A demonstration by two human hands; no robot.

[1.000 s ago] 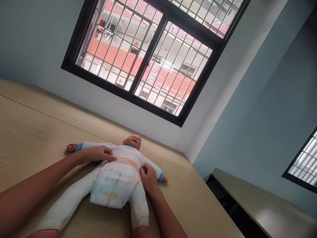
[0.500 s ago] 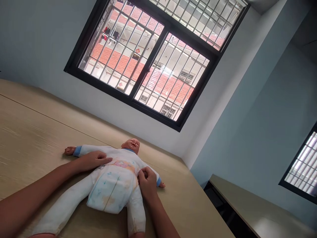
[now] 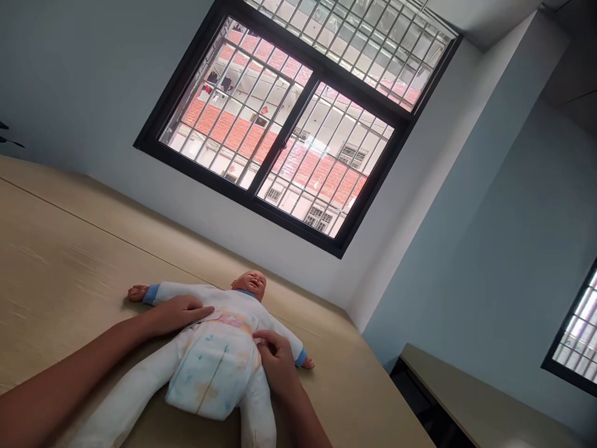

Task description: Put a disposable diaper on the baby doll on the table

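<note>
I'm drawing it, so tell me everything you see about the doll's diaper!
The diaper looks soft, mostly white, with bluish marks, tan patches, a dark line down its front and a pinkish waistband. It's on a baby doll lying face up on a tabletop. The left hand and right hand are at opposite sides of its waist; exact contact is unclear.

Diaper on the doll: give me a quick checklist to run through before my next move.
1. Doll face up on the table: ok.
2. Diaper between its legs, front side showing: ok.
3. Left hand at one side of the waist: ok.
4. Right hand at the other side of the waist: ok.
5. Side tabs fastened: cannot tell, the hands block the view.
6. Diaper's back lying flat: cannot tell, hidden under the doll.
</note>
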